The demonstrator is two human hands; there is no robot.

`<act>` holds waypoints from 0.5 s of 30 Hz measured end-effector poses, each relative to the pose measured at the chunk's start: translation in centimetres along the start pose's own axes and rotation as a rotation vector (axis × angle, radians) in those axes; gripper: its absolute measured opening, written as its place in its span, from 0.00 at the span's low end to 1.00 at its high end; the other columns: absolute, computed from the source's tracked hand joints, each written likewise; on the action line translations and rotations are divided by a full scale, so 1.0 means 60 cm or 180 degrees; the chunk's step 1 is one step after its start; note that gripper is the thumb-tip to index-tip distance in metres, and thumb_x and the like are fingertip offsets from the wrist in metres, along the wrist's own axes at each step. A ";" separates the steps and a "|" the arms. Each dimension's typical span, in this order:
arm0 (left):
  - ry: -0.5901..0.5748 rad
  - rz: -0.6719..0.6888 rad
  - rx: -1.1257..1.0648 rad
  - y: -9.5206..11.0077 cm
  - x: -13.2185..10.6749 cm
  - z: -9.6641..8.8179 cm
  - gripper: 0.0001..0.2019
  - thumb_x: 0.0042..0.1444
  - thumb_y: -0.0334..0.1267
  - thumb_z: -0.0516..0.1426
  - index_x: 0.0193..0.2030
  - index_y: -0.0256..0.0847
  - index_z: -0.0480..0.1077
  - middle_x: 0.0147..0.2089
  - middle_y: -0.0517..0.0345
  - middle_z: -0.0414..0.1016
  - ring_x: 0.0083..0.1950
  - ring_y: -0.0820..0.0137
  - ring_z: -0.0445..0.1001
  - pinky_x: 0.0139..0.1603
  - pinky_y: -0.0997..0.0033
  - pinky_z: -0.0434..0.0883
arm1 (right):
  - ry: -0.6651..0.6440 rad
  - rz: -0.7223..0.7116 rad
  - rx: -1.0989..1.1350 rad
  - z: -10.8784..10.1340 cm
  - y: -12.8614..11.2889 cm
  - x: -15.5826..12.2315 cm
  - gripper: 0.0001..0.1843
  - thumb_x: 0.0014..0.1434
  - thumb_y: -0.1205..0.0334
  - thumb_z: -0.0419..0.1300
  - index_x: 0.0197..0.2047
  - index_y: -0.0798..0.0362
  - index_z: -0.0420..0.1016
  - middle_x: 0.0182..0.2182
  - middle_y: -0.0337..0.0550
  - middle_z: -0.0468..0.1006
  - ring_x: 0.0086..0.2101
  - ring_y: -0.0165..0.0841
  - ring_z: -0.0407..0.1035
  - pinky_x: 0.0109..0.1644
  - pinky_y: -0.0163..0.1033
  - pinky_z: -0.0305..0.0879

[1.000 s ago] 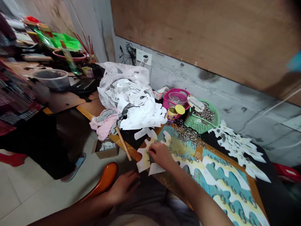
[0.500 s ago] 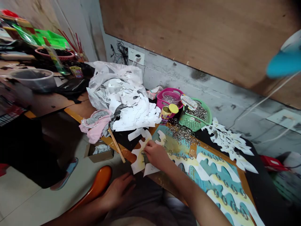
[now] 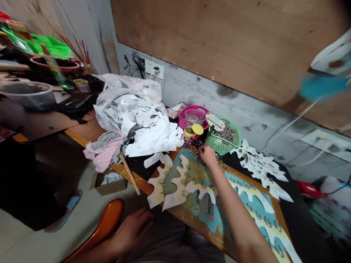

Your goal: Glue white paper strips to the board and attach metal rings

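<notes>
My right hand reaches into a loose pile of metal rings at the table's back edge. Its fingers are curled down among the rings, and what they pinch is hidden. My left hand rests on my lap with its fingers stretched out, holding nothing. On the near side of the table lie white wavy-edged cut-out pieces, smeared yellowish and with metal rings set along them. More of these ringed strips lie in rows on the blue sheet to the right.
Behind the pile stand a pink basket, a green basket and an open yellow-lidded can. White cut-outs heap beside a plastic bag. A wooden stick overhangs the edge. A person's leg stands at left.
My right hand has moved from the left cut-out strips back and right to the ring pile, uncovering the strips and their rings. My left hand stays on my lap. The view has shifted slightly.
</notes>
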State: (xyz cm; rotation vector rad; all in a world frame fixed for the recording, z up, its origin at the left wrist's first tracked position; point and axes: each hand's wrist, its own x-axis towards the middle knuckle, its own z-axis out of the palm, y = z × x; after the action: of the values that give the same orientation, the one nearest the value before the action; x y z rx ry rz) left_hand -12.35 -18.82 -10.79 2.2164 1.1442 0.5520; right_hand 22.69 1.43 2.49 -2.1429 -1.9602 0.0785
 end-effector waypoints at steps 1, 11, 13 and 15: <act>-0.0084 -0.0021 0.0011 -0.001 0.000 0.000 0.10 0.67 0.41 0.50 0.46 0.45 0.73 0.43 0.54 0.75 0.40 0.67 0.78 0.42 0.70 0.75 | -0.0010 -0.0022 0.0050 0.009 -0.006 0.007 0.13 0.67 0.56 0.60 0.51 0.55 0.73 0.48 0.46 0.75 0.45 0.36 0.73 0.50 0.48 0.72; -0.0381 -0.0052 0.0025 0.009 -0.001 -0.008 0.11 0.68 0.38 0.48 0.45 0.43 0.70 0.45 0.52 0.74 0.43 0.65 0.77 0.43 0.68 0.74 | 0.0122 0.0059 0.1108 0.034 -0.058 0.017 0.08 0.62 0.60 0.63 0.38 0.57 0.74 0.44 0.47 0.76 0.47 0.39 0.71 0.53 0.49 0.67; -0.0376 -0.0023 0.0031 0.011 0.000 -0.008 0.10 0.68 0.38 0.48 0.45 0.43 0.70 0.45 0.53 0.74 0.43 0.65 0.76 0.43 0.68 0.74 | 0.0164 0.0129 0.1516 0.021 -0.060 0.005 0.08 0.56 0.62 0.64 0.28 0.55 0.71 0.39 0.48 0.77 0.43 0.39 0.71 0.50 0.46 0.67; -0.0341 0.0006 0.0024 0.011 0.000 -0.008 0.10 0.68 0.37 0.48 0.46 0.43 0.70 0.45 0.53 0.74 0.43 0.65 0.76 0.44 0.69 0.74 | 0.0087 0.0160 0.2016 0.007 -0.067 -0.015 0.10 0.52 0.60 0.62 0.24 0.53 0.67 0.36 0.48 0.78 0.37 0.37 0.71 0.44 0.42 0.68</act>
State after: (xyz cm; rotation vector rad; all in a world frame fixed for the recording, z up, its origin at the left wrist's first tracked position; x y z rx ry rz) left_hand -12.22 -19.00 -9.98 2.2253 1.0905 0.4248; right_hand 18.63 0.91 2.80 -1.7522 -1.5772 0.5889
